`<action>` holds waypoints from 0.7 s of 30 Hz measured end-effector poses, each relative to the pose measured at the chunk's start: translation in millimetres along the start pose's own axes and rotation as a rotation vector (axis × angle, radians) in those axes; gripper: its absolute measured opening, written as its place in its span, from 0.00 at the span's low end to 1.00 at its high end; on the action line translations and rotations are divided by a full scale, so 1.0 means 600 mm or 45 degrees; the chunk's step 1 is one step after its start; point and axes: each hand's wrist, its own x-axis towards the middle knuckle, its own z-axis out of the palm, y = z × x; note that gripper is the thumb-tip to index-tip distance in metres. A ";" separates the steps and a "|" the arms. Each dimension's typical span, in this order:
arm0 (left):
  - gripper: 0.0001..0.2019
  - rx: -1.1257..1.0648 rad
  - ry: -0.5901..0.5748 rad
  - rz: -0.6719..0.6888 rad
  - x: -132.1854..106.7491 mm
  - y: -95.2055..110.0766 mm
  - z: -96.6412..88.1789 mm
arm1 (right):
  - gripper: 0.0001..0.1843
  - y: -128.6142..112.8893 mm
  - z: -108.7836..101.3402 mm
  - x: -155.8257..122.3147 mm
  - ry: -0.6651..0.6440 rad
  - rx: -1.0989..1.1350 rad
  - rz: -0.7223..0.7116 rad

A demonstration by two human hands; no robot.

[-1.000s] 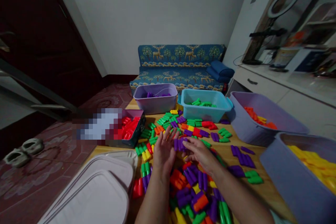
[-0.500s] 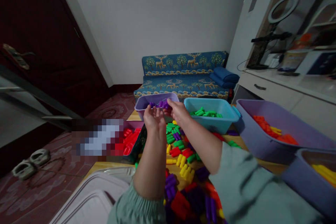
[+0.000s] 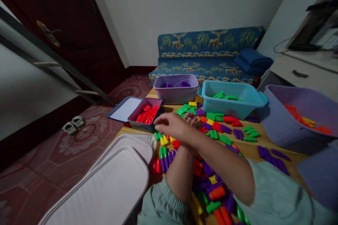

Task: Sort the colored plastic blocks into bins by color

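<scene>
Far left on the worktop [image 3: 249, 152] I've got overlapping pale lids [image 3: 97, 182], then the tin [image 3: 141, 126] of red blocks [image 3: 148, 114]. My right hand [image 3: 170, 125] is just right of that tin, crossed over my left forearm [image 3: 181, 168], loosely curled; can't tell if that grip has anything. Behind it, a lilac tub [image 3: 176, 95] with purple blocks [image 3: 185, 84]. My left hand [image 3: 192, 119] is mostly hidden behind the right one, so can't tell its grip either. Loose mixed blocks [image 3: 217, 193] lie all around there, then a turquoise tub [image 3: 228, 108] of green blocks [image 3: 229, 97], then a bigger lilac bin [image 3: 280, 126] with orange and yellow blocks [image 3: 293, 113].
</scene>
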 end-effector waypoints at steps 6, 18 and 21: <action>0.15 0.121 -0.207 0.042 -0.021 -0.005 -0.007 | 0.24 -0.072 0.081 -0.057 -0.592 -0.596 0.121; 0.16 0.231 -0.138 -0.077 -0.010 -0.001 -0.020 | 0.09 -0.069 0.115 0.014 -0.292 -0.334 0.204; 0.16 0.236 -0.137 -0.079 -0.008 -0.002 -0.023 | 0.10 -0.057 0.128 0.042 -0.203 -0.262 0.113</action>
